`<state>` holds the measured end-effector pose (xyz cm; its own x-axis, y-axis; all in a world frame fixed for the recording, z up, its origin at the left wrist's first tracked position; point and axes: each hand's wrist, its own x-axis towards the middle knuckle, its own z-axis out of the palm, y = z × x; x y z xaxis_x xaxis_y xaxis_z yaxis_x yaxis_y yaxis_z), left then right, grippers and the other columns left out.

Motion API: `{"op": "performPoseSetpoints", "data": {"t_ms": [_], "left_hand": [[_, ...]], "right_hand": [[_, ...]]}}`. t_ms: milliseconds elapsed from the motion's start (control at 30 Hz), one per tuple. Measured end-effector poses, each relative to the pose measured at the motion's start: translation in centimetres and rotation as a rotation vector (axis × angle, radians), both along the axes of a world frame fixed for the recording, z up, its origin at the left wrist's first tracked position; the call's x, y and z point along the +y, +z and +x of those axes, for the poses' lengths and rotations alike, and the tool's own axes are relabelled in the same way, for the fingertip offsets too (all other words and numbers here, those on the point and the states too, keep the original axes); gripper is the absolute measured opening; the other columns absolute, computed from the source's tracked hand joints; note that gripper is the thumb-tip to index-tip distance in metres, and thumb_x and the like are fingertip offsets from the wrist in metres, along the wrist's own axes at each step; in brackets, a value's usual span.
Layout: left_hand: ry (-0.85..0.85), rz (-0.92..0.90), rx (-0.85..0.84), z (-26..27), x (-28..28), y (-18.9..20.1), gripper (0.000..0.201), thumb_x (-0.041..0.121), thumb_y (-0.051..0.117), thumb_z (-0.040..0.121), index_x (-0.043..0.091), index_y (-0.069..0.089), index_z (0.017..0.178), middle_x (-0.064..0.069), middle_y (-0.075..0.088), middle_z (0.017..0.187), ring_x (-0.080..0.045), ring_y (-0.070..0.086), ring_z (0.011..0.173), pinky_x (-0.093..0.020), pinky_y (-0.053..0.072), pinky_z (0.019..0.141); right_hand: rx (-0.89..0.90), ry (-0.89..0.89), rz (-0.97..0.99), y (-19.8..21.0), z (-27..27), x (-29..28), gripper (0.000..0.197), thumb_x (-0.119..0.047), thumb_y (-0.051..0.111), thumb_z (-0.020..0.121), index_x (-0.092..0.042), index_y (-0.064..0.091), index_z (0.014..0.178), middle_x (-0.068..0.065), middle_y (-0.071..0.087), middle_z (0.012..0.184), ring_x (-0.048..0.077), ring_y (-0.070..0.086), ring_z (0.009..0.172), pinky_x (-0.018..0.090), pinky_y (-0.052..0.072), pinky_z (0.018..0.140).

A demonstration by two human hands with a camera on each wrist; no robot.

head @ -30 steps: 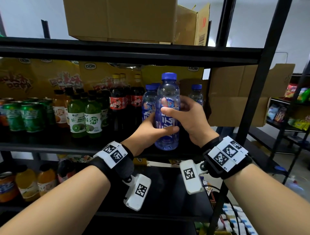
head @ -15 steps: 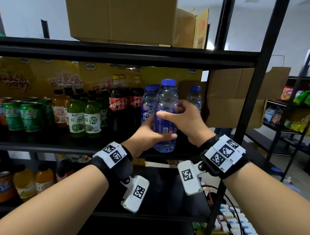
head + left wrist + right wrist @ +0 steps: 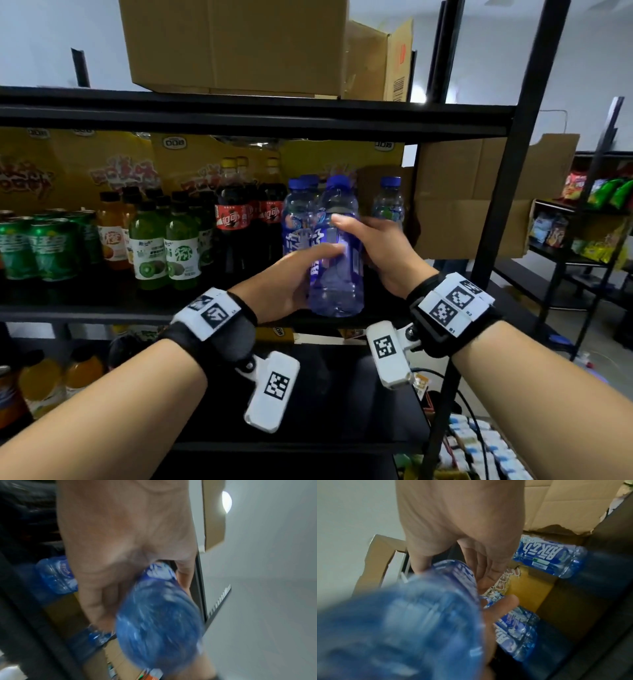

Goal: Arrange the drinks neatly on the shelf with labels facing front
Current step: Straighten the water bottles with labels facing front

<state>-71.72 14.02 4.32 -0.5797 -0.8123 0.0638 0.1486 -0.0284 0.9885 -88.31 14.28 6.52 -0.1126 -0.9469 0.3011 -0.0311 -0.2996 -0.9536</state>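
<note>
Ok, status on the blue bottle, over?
Left hand and right hand both grip the blue bottle at the shelf front. Label partly turned sideways. Another blue bottle close behind.

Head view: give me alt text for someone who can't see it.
Both hands, left hand and right hand, grip a blue bottle at the shelf front, beside other blue bottles. To their left stand cola bottles, green bottles and green cans.

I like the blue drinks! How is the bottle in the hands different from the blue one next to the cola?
The held bottle is gripped by both hands, its label turned partly sideways. The neighbour bottle stands untouched on the shelf, partly behind the held one, label facing front. Both are clear blue with blue caps.
</note>
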Motion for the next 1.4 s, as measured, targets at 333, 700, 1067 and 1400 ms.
{"op": "performPoseSetpoints", "data": {"t_ms": [333, 700, 1067, 1400], "left_hand": [[-0.129, 0.398, 0.121, -0.7, 0.1, 2.3, 0.069, 0.073, 0.073, 0.068, 0.008, 0.073, 0.09, -0.006, 0.065, 0.085, -0.014, 0.063, 0.056, -0.021, 0.053, 0.042], [0.253, 0.023, 0.018, -2.4, -1.5, -0.4, 0.063, 0.045, 0.086, 0.076, 0.026, 0.062, 0.13, 0.0, 0.08, 0.103, -0.02, 0.078, 0.087, -0.033, 0.062, 0.067], [0.506, -0.87, -0.111, -1.3, -4.3, -2.5, 0.071, 0.018, 0.089, 0.074, 0.031, 0.057, 0.136, 0.004, 0.064, 0.134, -0.012, 0.063, 0.124, -0.044, 0.052, 0.105], [0.424, -0.834, -0.214, -0.8, -5.7, -2.2, 0.064, 0.048, 0.089, 0.066, 0.062, 0.055, 0.118, 0.034, 0.069, 0.111, 0.015, 0.064, 0.102, -0.013, 0.054, 0.085]], "right_hand": [[0.108, -0.027, 0.45, -1.0, -1.1, -0.4, 0.067, -0.089, 0.044, 0.081, -0.026, 0.068, 0.086, -0.001, 0.072, 0.073, 0.017, 0.061, 0.07, 0.028, 0.04, 0.061], [-0.016, 0.033, 0.236, -1.1, -2.1, 0.1, 0.091, -0.096, 0.056, 0.066, -0.035, 0.062, 0.133, 0.0, 0.077, 0.117, 0.024, 0.076, 0.102, 0.047, 0.063, 0.081], [0.38, -0.115, -0.546, -3.8, -1.6, 1.4, 0.076, -0.002, 0.092, 0.071, -0.025, 0.053, 0.132, -0.009, 0.065, 0.125, 0.003, 0.062, 0.119, 0.019, 0.051, 0.099], [0.333, -0.133, -0.443, -2.7, -1.5, 0.0, 0.069, -0.019, 0.091, 0.077, -0.026, 0.053, 0.135, -0.01, 0.07, 0.126, 0.003, 0.066, 0.117, 0.025, 0.054, 0.098]]}}
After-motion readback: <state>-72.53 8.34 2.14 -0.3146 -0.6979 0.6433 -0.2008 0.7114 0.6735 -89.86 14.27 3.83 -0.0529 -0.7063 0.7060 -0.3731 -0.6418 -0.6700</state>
